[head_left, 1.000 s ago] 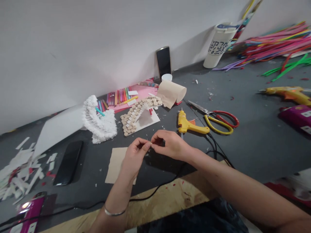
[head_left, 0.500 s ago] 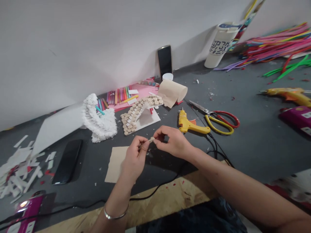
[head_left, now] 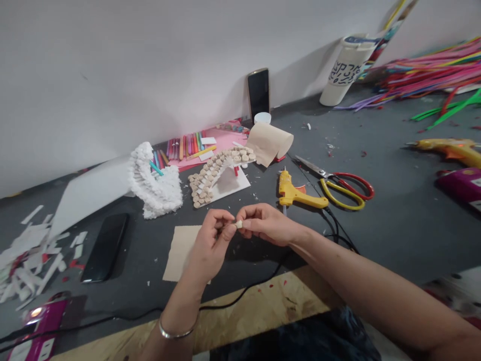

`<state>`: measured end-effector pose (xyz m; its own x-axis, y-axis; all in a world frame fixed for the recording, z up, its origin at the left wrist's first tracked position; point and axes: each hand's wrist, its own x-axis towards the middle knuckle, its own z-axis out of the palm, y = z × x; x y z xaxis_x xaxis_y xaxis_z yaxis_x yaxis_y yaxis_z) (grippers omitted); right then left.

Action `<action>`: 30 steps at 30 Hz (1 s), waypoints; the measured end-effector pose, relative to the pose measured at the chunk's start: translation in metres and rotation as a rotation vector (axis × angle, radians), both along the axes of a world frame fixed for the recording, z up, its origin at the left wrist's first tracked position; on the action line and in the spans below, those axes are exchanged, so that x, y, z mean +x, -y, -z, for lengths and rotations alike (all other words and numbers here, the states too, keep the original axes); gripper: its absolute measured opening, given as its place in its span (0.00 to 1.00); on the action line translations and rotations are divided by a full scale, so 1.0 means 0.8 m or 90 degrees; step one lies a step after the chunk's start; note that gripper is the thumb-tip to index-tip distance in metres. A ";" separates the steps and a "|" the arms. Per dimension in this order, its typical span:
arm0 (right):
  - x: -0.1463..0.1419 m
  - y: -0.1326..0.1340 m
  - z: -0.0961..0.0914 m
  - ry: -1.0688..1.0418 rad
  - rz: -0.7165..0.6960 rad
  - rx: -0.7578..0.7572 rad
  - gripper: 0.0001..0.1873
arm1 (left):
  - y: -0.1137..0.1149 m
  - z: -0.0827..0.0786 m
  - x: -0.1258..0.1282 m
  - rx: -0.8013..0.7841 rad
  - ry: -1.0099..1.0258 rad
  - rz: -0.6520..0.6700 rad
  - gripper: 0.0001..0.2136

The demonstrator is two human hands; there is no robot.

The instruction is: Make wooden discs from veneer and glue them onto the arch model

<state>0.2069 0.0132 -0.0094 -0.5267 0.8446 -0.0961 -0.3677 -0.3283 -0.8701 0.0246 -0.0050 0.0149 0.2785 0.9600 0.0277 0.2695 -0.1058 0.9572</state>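
Between the fingertips of both hands is a small, pale beige rolled paper piece (head_left: 239,224). My left hand (head_left: 212,245) pinches it from the left, and my right hand (head_left: 267,225) pinches it from the right; the fingers partly hide it. A torn sheet of beige paper (head_left: 180,253) lies flat beside my left hand. Beyond the hands stands a small stair-like model (head_left: 220,168) on a white base, covered with similar beige rolls. A yellow glue gun (head_left: 298,194) rests on the table past my right hand.
Scissors (head_left: 343,193) with red and yellow handles lie right of the glue gun, its black cable (head_left: 332,225) nearby. A white fluffy model (head_left: 158,188), a black phone (head_left: 105,248) and paper scraps (head_left: 30,265) are leftward. A paper roll (head_left: 268,140) and a cup (head_left: 345,72) stand behind.
The small roll has turned between my fingers, and its end now faces more towards me. My right hand has shifted slightly down, its thumb now lying straighter along the piece. The view has shifted a little.
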 end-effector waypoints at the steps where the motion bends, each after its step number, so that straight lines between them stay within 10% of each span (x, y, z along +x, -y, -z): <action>1: 0.000 0.000 0.000 -0.018 -0.021 -0.024 0.16 | 0.000 -0.001 0.000 -0.008 0.005 0.010 0.13; 12: 0.003 -0.001 -0.002 0.000 -0.031 -0.016 0.20 | 0.005 -0.006 0.005 0.069 -0.046 -0.005 0.09; 19: -0.005 0.001 0.003 0.245 0.211 0.194 0.09 | 0.003 0.005 0.010 0.063 -0.079 -0.117 0.09; 30: -0.002 0.005 -0.002 0.355 0.220 0.327 0.06 | -0.005 0.010 0.010 -0.035 0.002 -0.121 0.13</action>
<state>0.2057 0.0090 -0.0079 -0.2191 0.9599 0.1749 0.1538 0.2110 -0.9653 0.0327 -0.0006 0.0070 0.0917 0.9955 -0.0253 0.2771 -0.0011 0.9608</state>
